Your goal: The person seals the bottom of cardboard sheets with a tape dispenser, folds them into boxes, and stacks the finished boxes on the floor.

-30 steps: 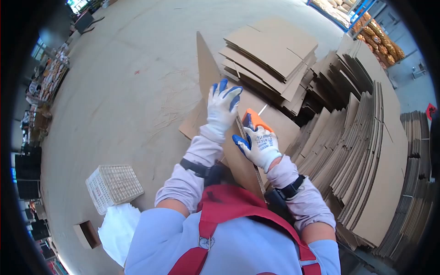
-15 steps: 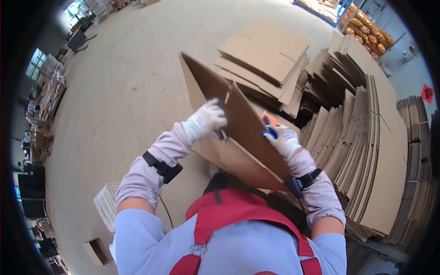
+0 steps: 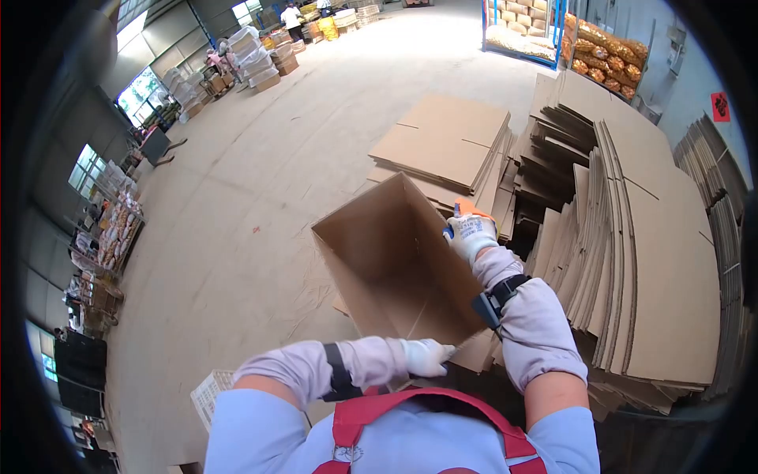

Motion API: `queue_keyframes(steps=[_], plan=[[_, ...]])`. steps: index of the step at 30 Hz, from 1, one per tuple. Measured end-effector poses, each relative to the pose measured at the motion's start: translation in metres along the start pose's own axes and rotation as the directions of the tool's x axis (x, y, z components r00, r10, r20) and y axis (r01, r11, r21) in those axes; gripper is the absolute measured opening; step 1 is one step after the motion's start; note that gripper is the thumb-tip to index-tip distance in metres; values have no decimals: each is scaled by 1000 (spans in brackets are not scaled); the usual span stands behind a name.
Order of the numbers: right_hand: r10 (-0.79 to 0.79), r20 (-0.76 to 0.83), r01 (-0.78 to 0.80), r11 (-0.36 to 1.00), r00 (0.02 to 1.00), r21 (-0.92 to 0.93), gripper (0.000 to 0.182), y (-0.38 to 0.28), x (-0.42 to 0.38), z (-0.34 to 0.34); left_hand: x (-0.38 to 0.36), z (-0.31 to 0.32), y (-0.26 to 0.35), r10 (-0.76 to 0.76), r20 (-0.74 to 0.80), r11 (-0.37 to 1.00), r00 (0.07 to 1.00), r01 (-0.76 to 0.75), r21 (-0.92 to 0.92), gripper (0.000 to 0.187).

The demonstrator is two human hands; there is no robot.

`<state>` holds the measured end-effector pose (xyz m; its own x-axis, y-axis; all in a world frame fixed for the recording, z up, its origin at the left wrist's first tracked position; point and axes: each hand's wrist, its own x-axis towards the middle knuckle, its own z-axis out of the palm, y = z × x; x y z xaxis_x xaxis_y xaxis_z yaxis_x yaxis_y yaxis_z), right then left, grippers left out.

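A cardboard box (image 3: 371,268) stands opened out in front of me, its top open and its inside bare. My left hand (image 3: 426,357), in a white glove, reaches across to the near edge of the box, its fingers closed at the cardboard there and partly hidden. At the right wall of the box is my right hand (image 3: 472,237), in a white glove with blue fingertips. It is closed around an orange hand tool (image 3: 474,208), whose exact kind is mostly covered by the fingers.
Flattened cartons (image 3: 442,138) lie stacked beyond the box. Many more folded cartons (image 3: 671,268) lean in rows on the right. A white plastic crate (image 3: 209,395) sits on the floor at lower left. Filled net sacks (image 3: 604,59) and distant people (image 3: 292,22) are farther back.
The cardboard has gone from a partly folded shape to an open box. My left hand has moved down to its near edge. My right hand stays at the right side with the orange tool.
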<state>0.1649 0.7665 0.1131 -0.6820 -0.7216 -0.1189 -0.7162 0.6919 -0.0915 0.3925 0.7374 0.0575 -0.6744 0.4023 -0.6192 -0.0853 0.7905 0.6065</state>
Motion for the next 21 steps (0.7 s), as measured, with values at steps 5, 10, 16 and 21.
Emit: queue_keyframes(steps=[5, 10, 16, 21], plan=[[-6, -9, 6, 1000, 1000, 18, 34, -4, 0, -3, 9, -32, -61, 16, 291, 927, 957, 95, -362, 53], [-3, -27, 3, 1000, 1000, 9, 35, 0, -3, 0, -9, -1, -20, -13, 135, 1000, 991, 9, 30, 75], [0, -10, 0, 999, 1000, 47, 34, 3, 5, 3, 8, -33, -93, 54, 608, 901, 792, 223, -371, 54], [26, 9, -26, 999, 1000, 19, 34, 2, -2, -6, -5, -69, -36, -124, 602, 965, 789, 238, -114, 55]])
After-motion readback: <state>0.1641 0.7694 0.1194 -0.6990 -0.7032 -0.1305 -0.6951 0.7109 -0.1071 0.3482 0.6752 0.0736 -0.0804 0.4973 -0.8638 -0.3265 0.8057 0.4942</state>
